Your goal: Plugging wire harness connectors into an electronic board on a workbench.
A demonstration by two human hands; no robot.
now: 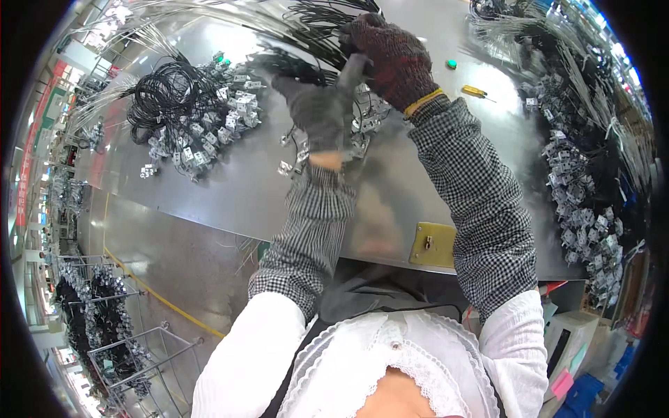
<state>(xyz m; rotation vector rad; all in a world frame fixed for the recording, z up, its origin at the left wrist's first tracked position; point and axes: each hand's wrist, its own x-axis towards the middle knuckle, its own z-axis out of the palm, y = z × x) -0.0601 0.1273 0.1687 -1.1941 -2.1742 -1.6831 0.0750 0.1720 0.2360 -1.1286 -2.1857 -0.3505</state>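
My right hand (394, 59), in a dark maroon knitted glove with a yellow cuff edge, has its fingers curled round a bundle of thin black cables (320, 24) near the far side of the metal table. Close by on its left is my left hand (317, 111) in a dark grey glove, smeared a little by motion. Its thumb points up and stands apart from the fingers, which stretch left beside the cables. Small silvery metal brackets (369, 124) on the cable ends lie under and beside both hands. Where the cables pass behind the gloves is hidden.
Left on the table (258, 209) lies a heap of brackets (202, 143) with coiled black cables (167, 90). A yellow screwdriver (475, 90), a green round piece (451, 64) and a brass-coloured plate (432, 244) lie rightward. More brackets (592, 237) line the right edge. A loaded rack (132, 341) stands lower left.
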